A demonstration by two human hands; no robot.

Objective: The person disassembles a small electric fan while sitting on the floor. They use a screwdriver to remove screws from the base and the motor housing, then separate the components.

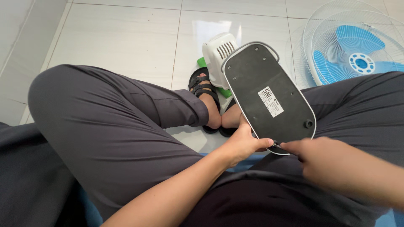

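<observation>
1. Nearest the lens were both forearms, coming in from 6 and 4 o'clock over my dark trousers (105, 126).
2. My left hand (244, 145) was curled round the near rim of the fan base (269, 94), thumb on the dark underside, fingers hidden behind the edge; it gripped the base and held it tilted up between my knees.
3. My right hand (332, 162) was closed, fingertips pinched on something small and dark at the rim at 6 o'clock of the base. Too small to tell whether a screw or a tool tip.
4. The base was oval, with a white rim, a black bottom plate, a white label (270, 101) near the centre and a round hole (309, 124) toward 4 o'clock of the plate.
5. At 12 o'clock of the base the white motor housing (218, 54) rested on the tiled floor (118, 38), just above my sandalled feet (206, 98); a green part (203, 63) showed beside it.
6. At 2 o'clock lay a white wire fan guard (349, 42) with the blue blade (355, 59) inside it. This was the only container-like item; nothing else was in it.
7. Judgement: work was on a fastening at the near edge of the bottom plate. The next move would call for a steady left grip and fine turning by the right fingertips.
</observation>
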